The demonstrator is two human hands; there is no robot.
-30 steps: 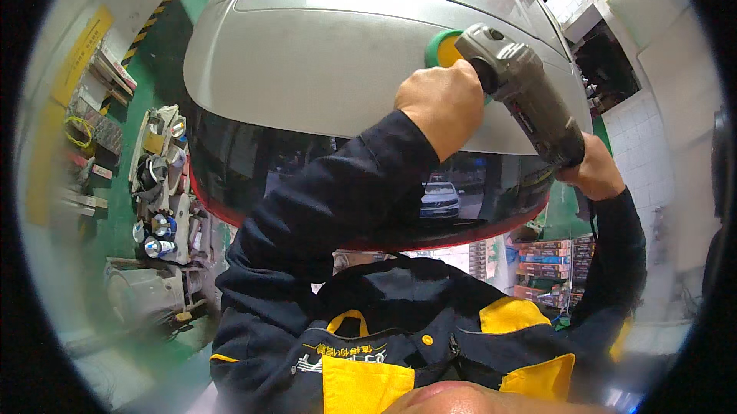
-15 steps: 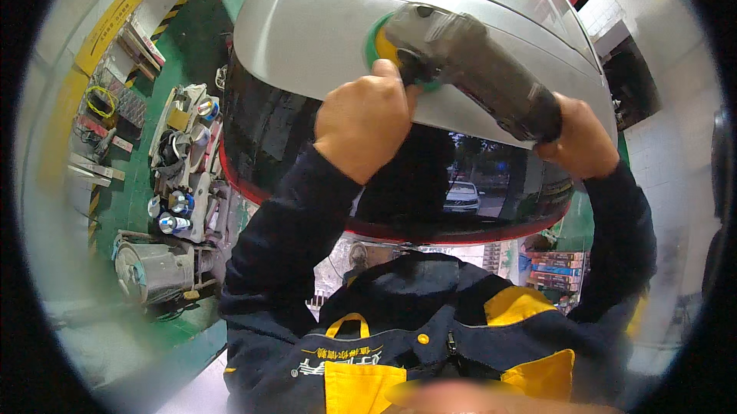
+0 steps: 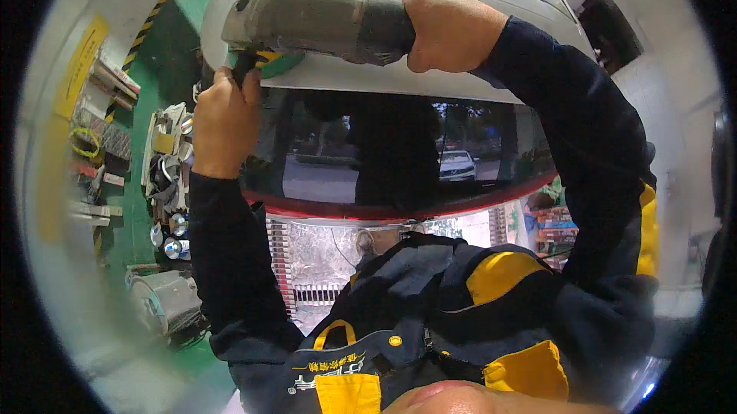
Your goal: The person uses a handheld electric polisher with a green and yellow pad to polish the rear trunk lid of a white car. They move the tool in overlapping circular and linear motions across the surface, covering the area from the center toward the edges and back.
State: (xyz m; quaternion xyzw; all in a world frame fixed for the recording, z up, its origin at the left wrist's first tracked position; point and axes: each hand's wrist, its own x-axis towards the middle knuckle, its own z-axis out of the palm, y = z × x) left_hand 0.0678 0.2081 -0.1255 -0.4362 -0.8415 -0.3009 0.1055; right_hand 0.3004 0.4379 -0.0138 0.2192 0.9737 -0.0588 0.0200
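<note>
My left hand (image 3: 224, 122) is closed around the black side handle of a grey rotary polisher (image 3: 322, 26). My right hand (image 3: 453, 30) grips the dark rear end of its body. The polisher lies nearly level across the far left part of a silver car panel (image 3: 345, 76). Beneath its head shows part of a green and yellow polishing pad (image 3: 284, 66); the tool hides the rest. Whether the pad is spinning I cannot tell. Nearer to me, the car's dark glossy panel (image 3: 384, 145) carries reflections and ends in a red edge (image 3: 345, 211).
Cans (image 3: 177, 249) and other gear crowd a cart on the left, with a round metal drum (image 3: 165, 299) nearer me. A yellow-and-black stripe (image 3: 161, 7) marks the green floor. Stacked colourful boxes (image 3: 556, 230) stand at right. A floor grating (image 3: 318, 295) lies below the car.
Both hands have carried the polisher left across the silver panel. It has turned from a slant to nearly level, and my right arm now reaches farther over the car.
</note>
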